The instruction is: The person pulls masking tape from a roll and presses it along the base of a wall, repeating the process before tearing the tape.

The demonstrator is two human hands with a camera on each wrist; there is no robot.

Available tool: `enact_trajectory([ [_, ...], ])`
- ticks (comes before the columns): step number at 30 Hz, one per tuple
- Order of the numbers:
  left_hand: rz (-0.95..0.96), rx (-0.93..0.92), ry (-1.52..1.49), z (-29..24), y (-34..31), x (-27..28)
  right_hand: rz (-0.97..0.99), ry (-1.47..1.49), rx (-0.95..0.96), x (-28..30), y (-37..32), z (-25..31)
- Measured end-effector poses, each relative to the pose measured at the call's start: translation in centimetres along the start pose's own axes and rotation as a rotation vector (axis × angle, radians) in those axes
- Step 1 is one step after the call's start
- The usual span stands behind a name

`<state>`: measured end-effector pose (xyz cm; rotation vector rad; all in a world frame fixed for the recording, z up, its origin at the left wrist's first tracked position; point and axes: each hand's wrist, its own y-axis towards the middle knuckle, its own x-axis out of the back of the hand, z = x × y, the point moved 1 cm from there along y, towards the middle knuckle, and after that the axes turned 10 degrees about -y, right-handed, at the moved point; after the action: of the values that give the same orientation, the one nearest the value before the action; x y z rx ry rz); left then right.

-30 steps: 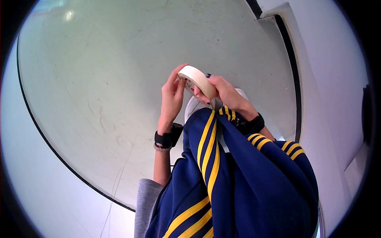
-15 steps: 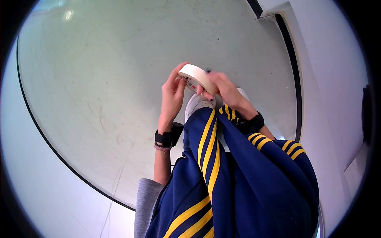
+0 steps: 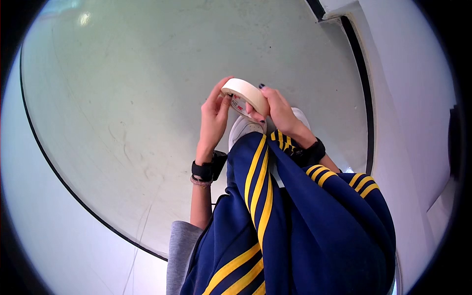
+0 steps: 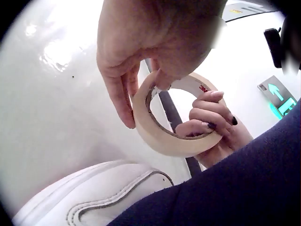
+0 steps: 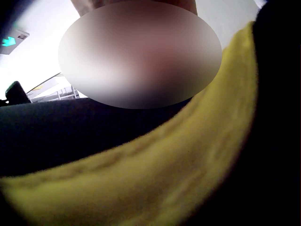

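Observation:
A roll of cream tape [image 3: 246, 90] is held between both hands above the shoes, its printed inner core facing the person. The left hand [image 3: 214, 118] pinches its left side, thumb inside the ring and fingers outside. At the right side, the right hand [image 3: 284, 114] grips the roll with fingers curled through the hole. In the left wrist view the tape roll [image 4: 167, 143] shows its open ring, with the left hand [image 4: 155, 42] above and the right hand [image 4: 214, 122] at the lower right. The right wrist view is mostly blocked by cloth and a blur.
White shoes [image 3: 246, 129] stand on the grey floor [image 3: 147, 73] below the hands. Dark blue trousers with yellow stripes [image 3: 265, 196] cover the legs. A white wall [image 3: 413, 98] with a black base strip rises at the right. A green arrow sign [image 4: 276, 94] shows in the left wrist view.
The right hand's thumb and fingers have shifted on the roll, the thumb now lifted at its upper right edge. The roll has tilted and risen slightly. The left hand keeps its hold.

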<state>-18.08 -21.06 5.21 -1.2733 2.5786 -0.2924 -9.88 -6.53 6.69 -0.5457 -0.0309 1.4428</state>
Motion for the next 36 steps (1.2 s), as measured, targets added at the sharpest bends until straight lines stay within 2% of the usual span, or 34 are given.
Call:
enact_trajectory([
  [2,0.005,0.045,-0.002,0.0,0.0,0.1,-0.036,-0.024,-0.076,-0.1,-0.1,0.8],
  [6,0.009,0.037,-0.015,0.6,0.0,0.0,-0.030,-0.120,-0.101,0.1,0.0,0.4],
  [11,0.003,0.047,0.007,0.5,0.0,0.0,0.010,-0.017,-0.048,0.4,0.0,-0.7],
  [15,0.011,0.081,-0.021,0.3,-0.2,0.0,0.070,0.125,-0.084,0.5,-0.1,-0.7],
  [17,-0.146,-0.043,-0.096,-0.2,-0.6,-0.4,0.154,0.127,-0.017,0.3,-0.1,-0.4],
  [18,-0.148,-0.048,-0.096,-0.9,-0.8,-0.3,0.157,0.124,-0.014,0.3,-0.2,-0.1],
  [20,-0.131,-0.327,0.365,-3.3,-1.2,-0.1,0.140,-0.087,0.030,0.2,-0.4,0.7],
  [21,-0.148,-0.380,0.392,-4.2,-1.4,-0.6,0.146,-0.089,0.033,0.5,-0.4,0.6],
  [24,-0.087,-0.402,0.515,-4.9,-1.4,-1.7,0.096,-0.021,-0.063,1.0,-0.6,0.1],
  [26,-0.128,-0.459,0.564,-4.2,-1.1,-2.6,0.039,-0.136,-0.083,1.4,-1.0,0.5],
  [36,-0.109,-0.460,0.643,-2.4,-1.6,-3.9,0.109,-0.242,-0.048,2.3,-2.0,-1.6],
])
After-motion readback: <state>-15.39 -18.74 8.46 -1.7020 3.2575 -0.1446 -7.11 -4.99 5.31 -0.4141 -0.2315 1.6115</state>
